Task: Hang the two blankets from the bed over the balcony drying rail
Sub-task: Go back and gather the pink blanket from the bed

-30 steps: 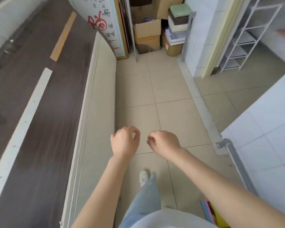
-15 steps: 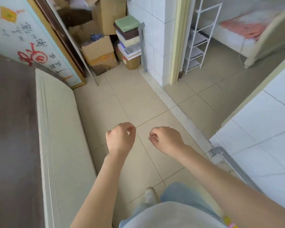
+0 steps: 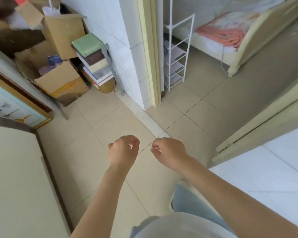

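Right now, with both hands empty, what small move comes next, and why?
Probably step forward-right past the door frame toward the bed. The left hand and right hand hold nothing, and the pink blanket lies on that bed, well beyond reach.

Both bare forearms reach forward side by side; the left hand (image 3: 123, 152) and right hand (image 3: 169, 152) hang loosely curled, holding nothing.
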`<state>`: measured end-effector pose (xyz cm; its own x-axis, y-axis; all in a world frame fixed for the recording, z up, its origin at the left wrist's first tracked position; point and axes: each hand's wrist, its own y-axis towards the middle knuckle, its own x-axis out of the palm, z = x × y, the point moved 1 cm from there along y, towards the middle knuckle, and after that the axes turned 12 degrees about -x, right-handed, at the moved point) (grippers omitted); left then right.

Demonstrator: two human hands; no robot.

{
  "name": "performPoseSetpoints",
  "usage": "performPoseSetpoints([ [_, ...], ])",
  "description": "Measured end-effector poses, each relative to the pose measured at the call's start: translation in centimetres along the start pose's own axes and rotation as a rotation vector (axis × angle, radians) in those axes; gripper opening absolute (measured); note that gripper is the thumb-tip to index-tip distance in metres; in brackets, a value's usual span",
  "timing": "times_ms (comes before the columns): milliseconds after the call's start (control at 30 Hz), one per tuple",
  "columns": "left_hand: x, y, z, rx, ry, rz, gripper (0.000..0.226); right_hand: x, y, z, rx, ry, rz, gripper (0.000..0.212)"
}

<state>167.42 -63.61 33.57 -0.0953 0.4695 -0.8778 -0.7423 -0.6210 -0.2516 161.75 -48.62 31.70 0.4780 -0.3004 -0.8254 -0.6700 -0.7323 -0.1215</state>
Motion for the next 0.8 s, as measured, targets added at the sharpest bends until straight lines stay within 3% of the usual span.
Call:
performPoseSetpoints([
  [367,2.6,17.7,15.6,0.0,0.019,-0.048,0.014,-11.5,14.1,14.1,0.114,0.034,0.006,0.024],
  [800,7.6,39.0,39.5,0.343,0.109,-0.209,0.013,-25.7,27.8,32.0,0.405,0.091,0.211,0.024],
])
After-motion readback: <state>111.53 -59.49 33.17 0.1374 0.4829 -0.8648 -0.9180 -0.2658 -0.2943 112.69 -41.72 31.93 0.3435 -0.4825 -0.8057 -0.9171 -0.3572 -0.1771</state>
